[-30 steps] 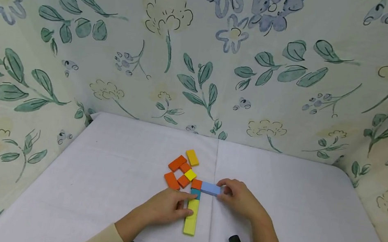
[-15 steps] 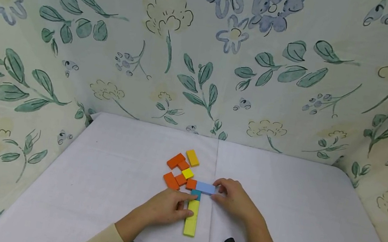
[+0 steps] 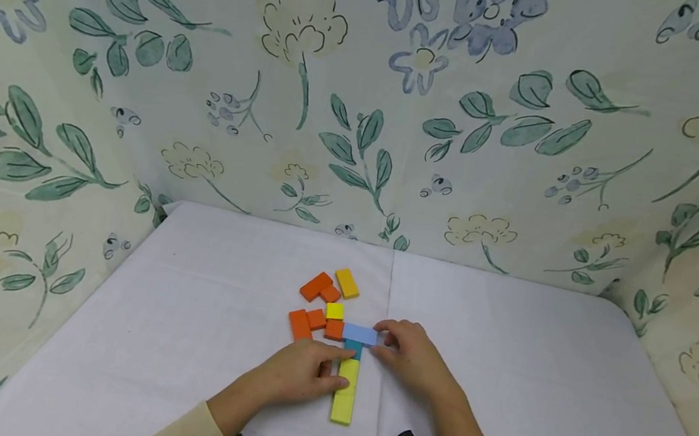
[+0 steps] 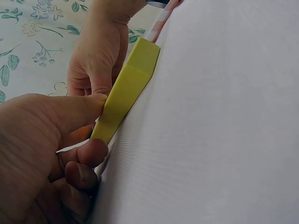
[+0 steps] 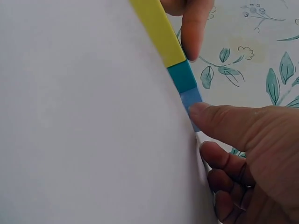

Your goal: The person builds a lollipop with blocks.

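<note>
Left hand (image 3: 292, 374): is touching yellow bar (image 3: 342, 405), teal block (image 3: 354, 347); cannot tell whether gripping
Right hand (image 3: 415, 359): is pinching light-blue block (image 3: 358, 334)
Orange square (image 3: 334, 330): is touching light-blue block's nine-o'clock end

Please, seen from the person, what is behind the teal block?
The blue block, pinched by the right hand. What lies under it cannot be seen.

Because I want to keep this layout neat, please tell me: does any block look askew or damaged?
Some look askew. In the head view, the far yellow block lies slanted, and several orange blocks sit at mixed angles, whereas the teal block and yellow-green blocks form a straight column. No damage shows.
</note>
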Demonstrator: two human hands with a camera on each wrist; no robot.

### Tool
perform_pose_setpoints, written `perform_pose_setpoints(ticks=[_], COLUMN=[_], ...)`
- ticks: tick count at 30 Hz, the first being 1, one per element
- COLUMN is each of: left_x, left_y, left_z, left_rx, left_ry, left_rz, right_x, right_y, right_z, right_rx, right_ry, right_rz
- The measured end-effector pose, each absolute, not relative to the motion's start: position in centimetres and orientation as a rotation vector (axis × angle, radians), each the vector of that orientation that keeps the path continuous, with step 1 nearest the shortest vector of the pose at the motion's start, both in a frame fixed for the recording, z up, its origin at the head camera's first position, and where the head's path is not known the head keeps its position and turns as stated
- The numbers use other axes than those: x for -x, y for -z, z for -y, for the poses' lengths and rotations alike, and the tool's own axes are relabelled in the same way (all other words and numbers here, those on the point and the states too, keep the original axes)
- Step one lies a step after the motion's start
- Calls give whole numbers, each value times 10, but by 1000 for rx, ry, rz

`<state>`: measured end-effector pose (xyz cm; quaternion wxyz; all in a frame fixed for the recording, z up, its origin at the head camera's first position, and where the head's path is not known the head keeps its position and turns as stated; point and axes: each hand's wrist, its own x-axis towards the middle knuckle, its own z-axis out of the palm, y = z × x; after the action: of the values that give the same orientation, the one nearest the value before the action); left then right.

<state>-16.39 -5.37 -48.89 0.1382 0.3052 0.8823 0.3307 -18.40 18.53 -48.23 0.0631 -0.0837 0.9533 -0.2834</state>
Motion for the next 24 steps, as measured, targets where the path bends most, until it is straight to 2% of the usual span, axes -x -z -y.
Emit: perform_pose_setpoints(ticks=[24], left_x=[162], left_y=[487], left_z=[52], left_rx=[-883], left_ry=[-967], left_rz=[-2571], right_x=[182], right_y=[484], right_z=[-180], right_rx=[278], right_ry=[811], right_rz=[-2910])
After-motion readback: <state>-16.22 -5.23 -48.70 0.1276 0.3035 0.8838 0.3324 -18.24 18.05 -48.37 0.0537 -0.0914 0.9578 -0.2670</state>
